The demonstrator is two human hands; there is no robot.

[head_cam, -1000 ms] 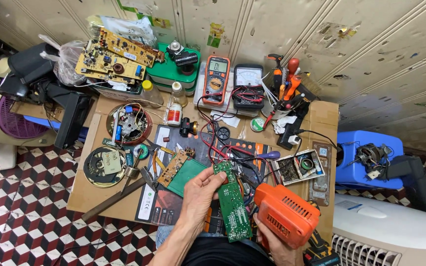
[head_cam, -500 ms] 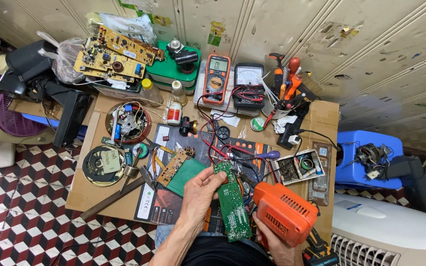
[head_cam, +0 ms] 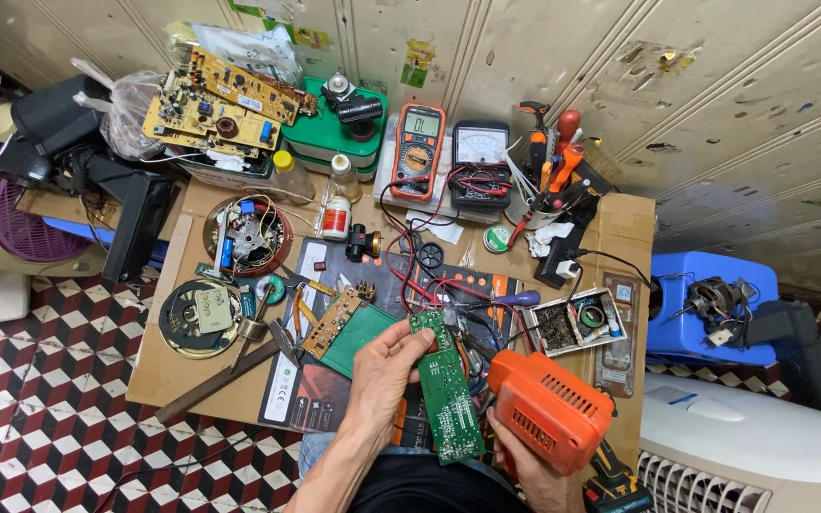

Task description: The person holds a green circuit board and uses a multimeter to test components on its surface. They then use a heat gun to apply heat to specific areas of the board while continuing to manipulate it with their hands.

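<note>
My left hand grips a long green circuit board by its upper end, holding it upright above my lap. My right hand holds an orange power tool right beside the board's lower half; most of that hand is hidden under the tool. Both sit at the near edge of a cluttered cardboard-topped workbench. A second, tan circuit board lies on a green pad just left of my left hand.
Two multimeters stand at the back by the wall, next to a cup of screwdrivers. Round dishes of parts sit left. A blue box and a white appliance stand right. A checkered tile floor lies left.
My left hand and the green board have shifted slightly; the board is tilted a little more upright. The orange tool stays beside it.
</note>
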